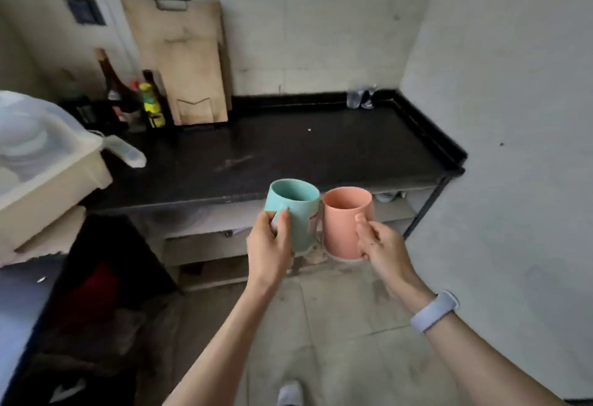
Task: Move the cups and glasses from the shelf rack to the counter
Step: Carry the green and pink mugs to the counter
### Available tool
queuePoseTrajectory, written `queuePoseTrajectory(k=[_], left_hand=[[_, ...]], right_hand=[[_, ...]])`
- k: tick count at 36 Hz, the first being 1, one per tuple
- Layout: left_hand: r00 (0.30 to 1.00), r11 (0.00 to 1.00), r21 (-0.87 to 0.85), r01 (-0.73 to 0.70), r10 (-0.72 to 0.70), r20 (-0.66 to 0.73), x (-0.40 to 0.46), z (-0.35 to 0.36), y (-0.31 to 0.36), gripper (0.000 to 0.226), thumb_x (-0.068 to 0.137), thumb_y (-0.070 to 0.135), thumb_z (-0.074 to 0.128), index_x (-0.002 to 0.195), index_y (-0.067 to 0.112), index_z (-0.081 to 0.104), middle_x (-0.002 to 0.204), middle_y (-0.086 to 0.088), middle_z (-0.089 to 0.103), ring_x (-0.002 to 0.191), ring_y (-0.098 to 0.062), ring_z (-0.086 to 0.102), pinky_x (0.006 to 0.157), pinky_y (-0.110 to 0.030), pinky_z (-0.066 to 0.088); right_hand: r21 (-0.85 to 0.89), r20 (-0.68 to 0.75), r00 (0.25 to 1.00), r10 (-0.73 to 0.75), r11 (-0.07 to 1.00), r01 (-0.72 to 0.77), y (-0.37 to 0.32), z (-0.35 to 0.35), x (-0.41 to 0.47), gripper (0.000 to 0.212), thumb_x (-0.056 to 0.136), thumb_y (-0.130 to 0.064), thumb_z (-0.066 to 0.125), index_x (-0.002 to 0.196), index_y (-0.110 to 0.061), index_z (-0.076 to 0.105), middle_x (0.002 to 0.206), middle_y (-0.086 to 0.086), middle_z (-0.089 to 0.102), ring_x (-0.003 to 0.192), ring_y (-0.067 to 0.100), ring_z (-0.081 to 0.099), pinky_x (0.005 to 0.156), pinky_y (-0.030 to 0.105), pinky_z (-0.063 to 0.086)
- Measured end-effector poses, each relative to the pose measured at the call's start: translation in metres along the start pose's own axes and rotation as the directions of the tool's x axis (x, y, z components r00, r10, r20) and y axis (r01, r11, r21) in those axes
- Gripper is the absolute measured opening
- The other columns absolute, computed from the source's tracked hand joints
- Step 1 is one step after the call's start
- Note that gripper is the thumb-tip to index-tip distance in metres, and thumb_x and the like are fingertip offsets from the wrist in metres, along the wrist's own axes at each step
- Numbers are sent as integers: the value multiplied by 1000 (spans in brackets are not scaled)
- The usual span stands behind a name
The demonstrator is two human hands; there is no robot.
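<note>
My left hand (269, 245) grips a teal cup (296, 213) by its handle. My right hand (382, 245) grips a pink cup (345, 222) the same way. Both cups are upright, side by side and almost touching, held in the air just in front of the black counter (305, 152). Two clear glasses (361, 97) stand in the counter's far right corner. The shelf rack is out of view.
Wooden cutting boards (189, 68) lean on the back wall beside several bottles (134, 97). A beige dish bin with a clear lid (41, 161) sits at the left. Open shelves (398, 209) run under the counter. A white wall closes the right side.
</note>
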State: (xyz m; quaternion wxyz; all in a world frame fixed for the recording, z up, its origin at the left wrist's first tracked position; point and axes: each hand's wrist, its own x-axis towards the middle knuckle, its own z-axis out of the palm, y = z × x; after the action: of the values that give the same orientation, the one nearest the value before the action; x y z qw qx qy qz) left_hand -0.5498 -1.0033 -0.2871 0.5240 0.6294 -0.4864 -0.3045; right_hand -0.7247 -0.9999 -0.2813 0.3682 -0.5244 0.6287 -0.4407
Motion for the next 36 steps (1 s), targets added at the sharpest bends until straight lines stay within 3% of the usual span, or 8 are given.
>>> queuePoseTrajectory(k=[3, 6, 11, 15, 19, 24, 31, 36], left_hand=[[998, 999, -40, -18, 20, 55, 52, 42, 10, 26, 94, 33, 46, 77, 13, 49, 71, -1, 57, 73, -32, 60, 62, -46, 51], [995, 999, -49, -25, 30, 97, 94, 82, 16, 22, 94, 34, 45, 81, 17, 49, 75, 6, 56, 73, -19, 57, 56, -35, 51], [987, 997, -79, -2, 15, 158, 157, 150, 12, 23, 94, 36, 45, 87, 16, 51, 81, 7, 57, 74, -9, 57, 50, -15, 49], [981, 996, -68, 53, -39, 189, 198, 210, 3, 24, 94, 37, 44, 85, 15, 51, 81, 6, 58, 78, -12, 58, 63, -30, 52], [984, 998, -28, 62, -56, 170, 244, 277, -13, 24, 94, 32, 45, 76, 16, 50, 72, 4, 56, 65, -8, 53, 50, -15, 42], [976, 987, -3, 163, -160, 146, 309, 370, -27, 25, 94, 31, 45, 76, 15, 50, 70, 4, 55, 63, -9, 51, 52, -23, 40], [937, 939, -18, 343, -340, 83, 397, 487, -40, 26, 94, 31, 46, 75, 14, 51, 71, 2, 54, 67, -11, 50, 60, -26, 43], [906, 905, -62, 422, -419, 56, 452, 548, -50, 25, 94, 31, 45, 73, 19, 51, 72, 4, 53, 69, -10, 50, 61, -26, 42]], right_hand=[[-47, -29, 999, 17, 999, -18, -2, -16, 51, 43, 95, -28, 45, 65, 2, 51, 55, 6, 44, 57, 19, 39, 56, 32, 31], [-52, -75, 996, 57, 997, -61, 2, -32, 94, 47, 95, -29, 46, 72, 11, 55, 57, 8, 45, 60, 21, 41, 59, 33, 32], [-17, -131, 981, 144, 989, -148, 23, -55, 169, 38, 94, -34, 47, 67, -9, 58, 54, -1, 47, 55, 15, 43, 56, 31, 34], [5, -157, 969, 190, 982, -191, 47, -69, 235, 38, 93, -34, 47, 69, -8, 59, 55, 1, 49, 54, 15, 43, 56, 31, 34], [31, -138, 964, 227, 974, -224, 81, -86, 312, 36, 93, -31, 48, 77, -3, 64, 64, 5, 55, 62, 17, 49, 61, 33, 40], [53, -60, 953, 297, 954, -294, 128, -103, 427, 29, 94, -35, 46, 75, -17, 60, 63, -2, 52, 64, 13, 50, 64, 27, 43], [19, 36, 936, 350, 936, -351, 180, -128, 570, 35, 93, -42, 44, 110, -18, 60, 93, -6, 60, 88, 7, 56, 69, 21, 41], [41, 57, 927, 372, 926, -374, 204, -130, 654, 27, 92, -43, 45, 86, -23, 62, 87, -2, 62, 83, 10, 57, 66, 22, 40]])
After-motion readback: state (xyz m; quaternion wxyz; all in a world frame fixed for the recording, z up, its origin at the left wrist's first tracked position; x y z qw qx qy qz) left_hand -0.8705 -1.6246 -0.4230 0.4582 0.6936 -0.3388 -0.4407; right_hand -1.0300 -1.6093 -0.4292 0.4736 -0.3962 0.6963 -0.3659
